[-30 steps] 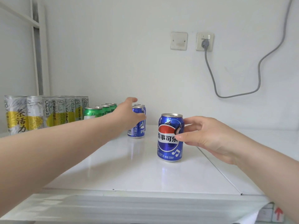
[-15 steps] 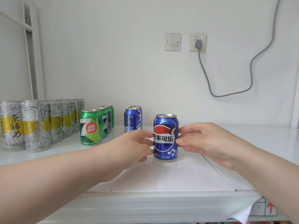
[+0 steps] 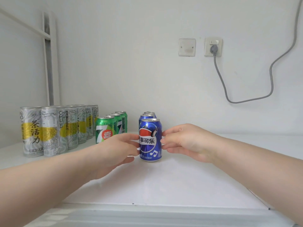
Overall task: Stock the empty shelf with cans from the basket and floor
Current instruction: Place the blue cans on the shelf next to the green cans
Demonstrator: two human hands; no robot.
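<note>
A blue Pepsi can [image 3: 150, 140] stands upright on the white shelf [image 3: 164, 182], at the front of a row of blue cans [image 3: 148, 115] running back to the wall. My left hand [image 3: 114, 150] touches its left side with the fingertips. My right hand [image 3: 188, 142] touches its right side the same way. Both hands pinch the can between them. A row of green 7-Up cans [image 3: 105, 128] stands to the left, and tall silver and yellow tea cans [image 3: 32, 131] fill the far left.
The back wall holds a blank plate [image 3: 186, 47] and a socket [image 3: 213, 47] with a grey cable [image 3: 229, 99] hanging down to the right. A white frame post [image 3: 49, 59] rises at the left. The shelf's front edge [image 3: 147, 213] is near me.
My left hand came back from the far blue cans to the front can's left side. The front can has shifted left and back, into line with the blue row.
</note>
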